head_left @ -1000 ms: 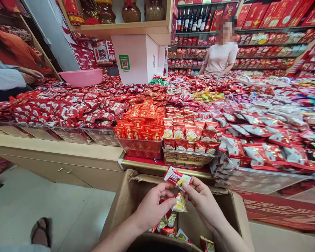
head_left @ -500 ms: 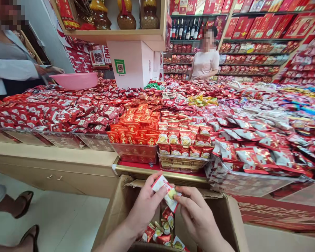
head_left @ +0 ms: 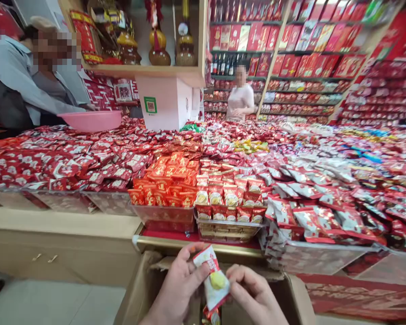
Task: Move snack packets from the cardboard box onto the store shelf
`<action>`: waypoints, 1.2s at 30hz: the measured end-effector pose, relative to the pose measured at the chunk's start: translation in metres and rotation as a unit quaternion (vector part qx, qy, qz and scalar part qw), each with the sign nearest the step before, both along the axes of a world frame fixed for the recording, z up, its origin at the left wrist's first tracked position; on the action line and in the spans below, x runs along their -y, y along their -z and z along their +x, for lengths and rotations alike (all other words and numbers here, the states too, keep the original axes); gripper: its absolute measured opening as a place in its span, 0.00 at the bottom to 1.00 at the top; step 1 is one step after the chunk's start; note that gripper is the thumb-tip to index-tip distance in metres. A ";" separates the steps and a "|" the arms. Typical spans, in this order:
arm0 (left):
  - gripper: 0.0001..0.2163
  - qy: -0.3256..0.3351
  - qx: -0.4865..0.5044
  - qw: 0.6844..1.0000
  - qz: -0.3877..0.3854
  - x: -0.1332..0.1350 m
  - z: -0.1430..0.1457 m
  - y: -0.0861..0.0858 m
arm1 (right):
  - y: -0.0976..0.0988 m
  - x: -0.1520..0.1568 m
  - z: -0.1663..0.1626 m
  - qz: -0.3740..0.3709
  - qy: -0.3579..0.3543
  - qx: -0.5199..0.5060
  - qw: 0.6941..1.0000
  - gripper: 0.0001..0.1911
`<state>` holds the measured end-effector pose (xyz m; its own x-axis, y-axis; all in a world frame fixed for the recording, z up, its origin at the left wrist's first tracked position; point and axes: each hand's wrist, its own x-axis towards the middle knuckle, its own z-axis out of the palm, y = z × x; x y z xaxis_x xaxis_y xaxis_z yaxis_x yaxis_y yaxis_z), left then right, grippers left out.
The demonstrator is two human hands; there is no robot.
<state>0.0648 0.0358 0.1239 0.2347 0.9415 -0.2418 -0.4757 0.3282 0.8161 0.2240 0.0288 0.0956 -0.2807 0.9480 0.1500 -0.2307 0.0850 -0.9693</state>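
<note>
Currently, you are holding a packet above the open box on the near side. Your left hand is clamping it, thumb lying across the front and fingers going behind, probably so that the printed yellow picture is facing you. Your right hand is curling its fingertips at the packet's right edge; whether they are pinching it, touching it or only hovering, I cannot tell. The packet is tilting, its upper end leaning left, and both hands are framing it closely. Below it, other packets are showing inside the box, which is standing just in front of the counter, likely to be within easy reach of you. Beyond, durian packets are standing in rows in a clear tub, apparently so that their fronts are facing the near side. Orange packets are rising just left of them, and white-and-red packets are heaping on the right, a clear wall holding them back. Far left, a pink basin is sitting over the sweets, and a person is reaching towards it.
</note>
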 end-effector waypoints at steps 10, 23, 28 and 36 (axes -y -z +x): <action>0.17 0.175 0.075 0.981 -0.033 -0.010 0.019 -0.005 | -0.036 -0.010 0.018 0.070 -0.064 0.083 0.992 0.10; 0.10 0.022 -0.147 0.979 0.140 -0.024 0.020 -0.043 | -0.045 -0.021 0.021 -0.008 0.045 0.116 0.992 0.12; 0.09 -0.055 -0.087 0.990 0.101 -0.022 0.029 -0.031 | -0.032 -0.014 0.011 -0.077 0.082 0.001 0.994 0.10; 0.10 -0.021 -0.064 0.995 0.074 -0.027 0.027 -0.031 | -0.051 -0.019 0.022 -0.083 0.055 0.008 0.995 0.14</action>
<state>0.0915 0.0627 0.1544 0.1698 0.9776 -0.1241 -0.3763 0.1808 0.9087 0.2464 0.0481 0.1461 -0.1754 0.9844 -0.0152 -0.2125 -0.0529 -0.9757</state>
